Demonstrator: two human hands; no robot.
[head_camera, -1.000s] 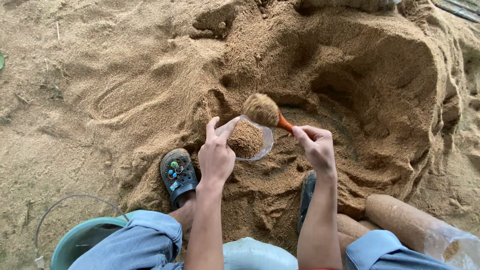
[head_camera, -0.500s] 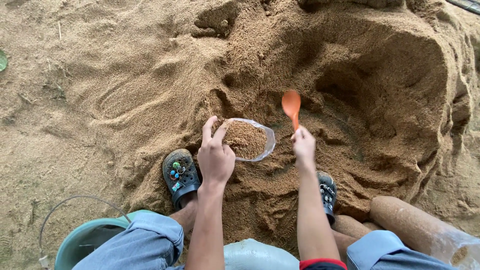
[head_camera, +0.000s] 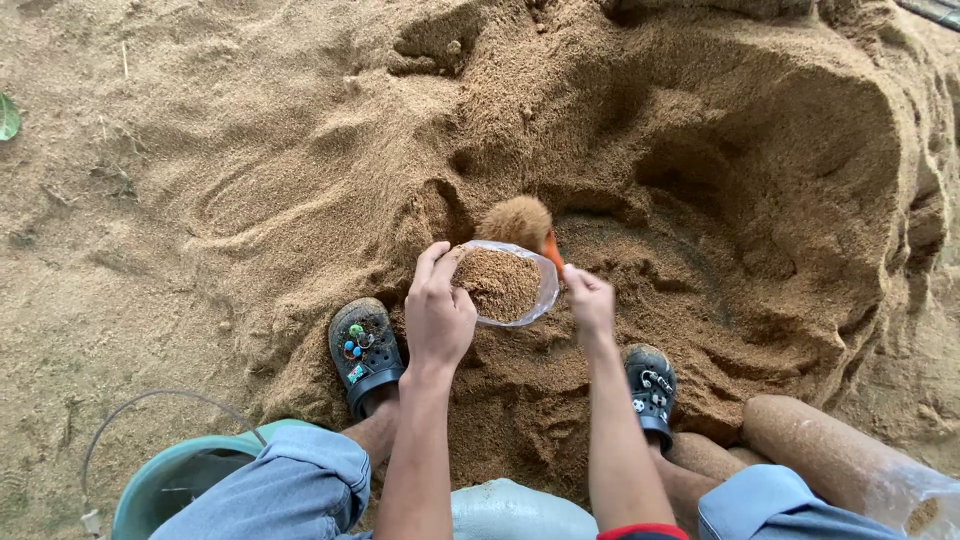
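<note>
The left hand (head_camera: 437, 318) is pinching the rim of a clear plastic bag (head_camera: 505, 285) and holding its mouth open, just above the big pile of sawdust (head_camera: 700, 200). The bag is already looking quite full of the brown stuff. The right hand (head_camera: 590, 300) is closed around the handle of an orange scoop (head_camera: 530, 228), and the scoop is heaped with sawdust right at the far edge of the bag.

The bag is looking thin, soft and floppy, so it is probably sagging if it is held by 1 spot only. The rim looks like the best place to hold it, with a hand under the bottom when it gets heavy. The sawdust is loose and light, and it is likely spilling easily if the scoop tips too soon.

I am counting 1 open bag, 1 scoop and 2 dark clogs (head_camera: 365, 352), 1 on each foot. At least 2 filled, roll-shaped bags (head_camera: 810, 445) are lying to the right. 1 green bucket (head_camera: 180, 480) is sitting at the bottom left.
</note>
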